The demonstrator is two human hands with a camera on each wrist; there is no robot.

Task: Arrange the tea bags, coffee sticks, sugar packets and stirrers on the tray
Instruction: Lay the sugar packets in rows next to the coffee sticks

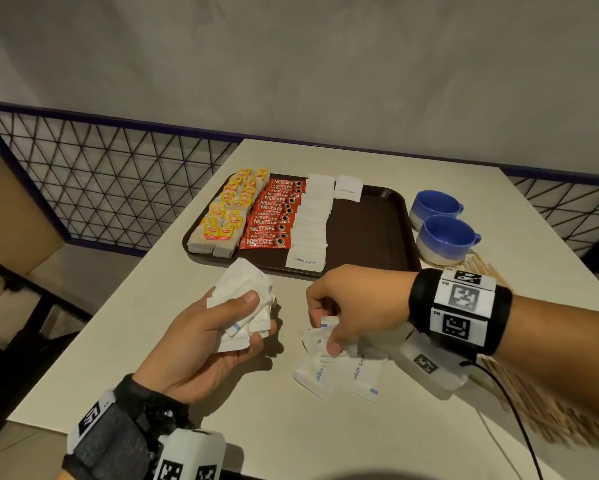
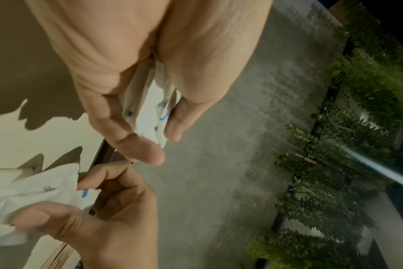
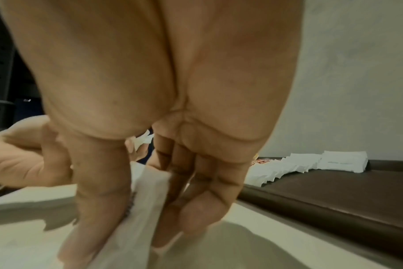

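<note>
One brown tray (image 1: 370, 233) sits toward the table's (image 1: 201, 403) far edge. On it run two rows of yellow-tagged tea bags (image 1: 227, 216) at its left edge, one row of red coffee sticks (image 1: 273, 216) beside them, then a row of white sugar packets (image 1: 311, 220), with one more packet (image 1: 348, 188) at the far rim. The bundles are too overlapped to count. Two blue cups (image 1: 443, 233) stand just right of the tray, and wooden stirrers (image 1: 547, 410) lie along the table's right edge. The left hand (image 1: 201, 341) grips a wad of white packets (image 1: 246, 306). The right hand (image 1: 353, 303) pinches one packet (image 3: 147, 200) above about four loose packets (image 1: 339, 372) near the tray's near edge.
</note>
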